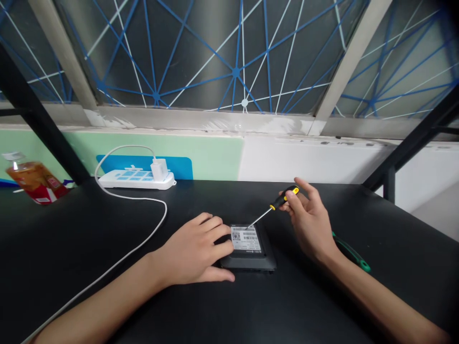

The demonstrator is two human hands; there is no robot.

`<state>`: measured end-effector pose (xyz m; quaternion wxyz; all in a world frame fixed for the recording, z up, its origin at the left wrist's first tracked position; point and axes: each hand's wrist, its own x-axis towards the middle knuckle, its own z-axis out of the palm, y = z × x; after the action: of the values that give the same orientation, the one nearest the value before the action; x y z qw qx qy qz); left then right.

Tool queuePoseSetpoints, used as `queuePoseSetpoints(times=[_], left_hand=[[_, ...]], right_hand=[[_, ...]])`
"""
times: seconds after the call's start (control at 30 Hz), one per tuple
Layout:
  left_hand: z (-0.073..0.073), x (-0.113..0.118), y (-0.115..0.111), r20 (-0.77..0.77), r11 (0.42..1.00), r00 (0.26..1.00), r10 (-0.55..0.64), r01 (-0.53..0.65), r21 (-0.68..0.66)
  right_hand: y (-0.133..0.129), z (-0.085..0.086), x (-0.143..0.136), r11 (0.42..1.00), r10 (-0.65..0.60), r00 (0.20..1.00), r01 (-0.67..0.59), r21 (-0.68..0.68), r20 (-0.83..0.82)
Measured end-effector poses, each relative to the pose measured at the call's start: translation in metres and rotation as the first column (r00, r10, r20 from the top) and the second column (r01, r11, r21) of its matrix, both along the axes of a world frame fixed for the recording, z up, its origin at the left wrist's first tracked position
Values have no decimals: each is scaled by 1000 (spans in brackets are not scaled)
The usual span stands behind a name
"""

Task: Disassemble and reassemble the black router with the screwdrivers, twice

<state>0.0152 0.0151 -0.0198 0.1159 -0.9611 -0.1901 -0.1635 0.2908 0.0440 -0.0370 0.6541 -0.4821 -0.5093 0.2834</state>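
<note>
A flat black electronic device (pixel 268 251) with a white label (pixel 251 244) lies on the desk; the label carries a QR code and barcodes, and the device's exact kind does not show. My left hand (pixel 201 246) grips its left side, several fingers over the label's edge and the thumb along the front corner. In my right hand (pixel 310 217) is a screwdriver (pixel 285 197) with a black and yellow handle, pinched between thumb and fingers, the index finger raised. Its shaft slants down to the left, and the tip meets the label near its top edge.
A green-handled tool (pixel 351 253) lies partly hidden behind my right wrist. At the back left sit a white power strip (pixel 136 180) with a charger (pixel 159 169) and its long white cable (pixel 143 246). A drink bottle (pixel 34 179) leans at far left. Black frame posts (pixel 390 157) flank the desk.
</note>
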Motion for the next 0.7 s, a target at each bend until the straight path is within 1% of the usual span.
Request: queuePoseSetpoints(times=[0.07,0.13,0.17,0.23,0.3,0.37,0.47,0.53,0.6,0.7], left_hand=[[1,0,-1,-6,999,1000,-19,19,49],[2,0,-3,16,999,1000,-27,26,44],[2,-1,-4,38,1000,999,-21,21,11],[2,-1,-5,97,993,995,17,-6,-121],[1,-3,-5,143,958,986,82,-39,-284],[0,-5,-4,151,906,976,154,-78,-416],[-4,-7,-1,99,827,966,240,-150,-542],[-5,-8,0,46,777,963,265,-185,-602],[-6,-8,1,15,746,962,272,-201,-635],[-7,-8,0,29,749,960,278,-198,-633]], right_hand=[[4,1,5,998,-44,999,43,43,9],[5,5,8,994,-79,997,77,81,19],[5,7,8,991,-94,995,92,95,25],[4,11,8,988,-115,993,111,108,33],[3,14,7,986,-124,992,119,118,34],[3,15,6,984,-124,992,119,129,34],[3,15,7,982,-135,990,127,140,45],[3,16,7,980,-148,987,137,146,61],[2,17,7,975,-161,984,147,166,77],[0,20,6,968,-173,979,150,200,103]])
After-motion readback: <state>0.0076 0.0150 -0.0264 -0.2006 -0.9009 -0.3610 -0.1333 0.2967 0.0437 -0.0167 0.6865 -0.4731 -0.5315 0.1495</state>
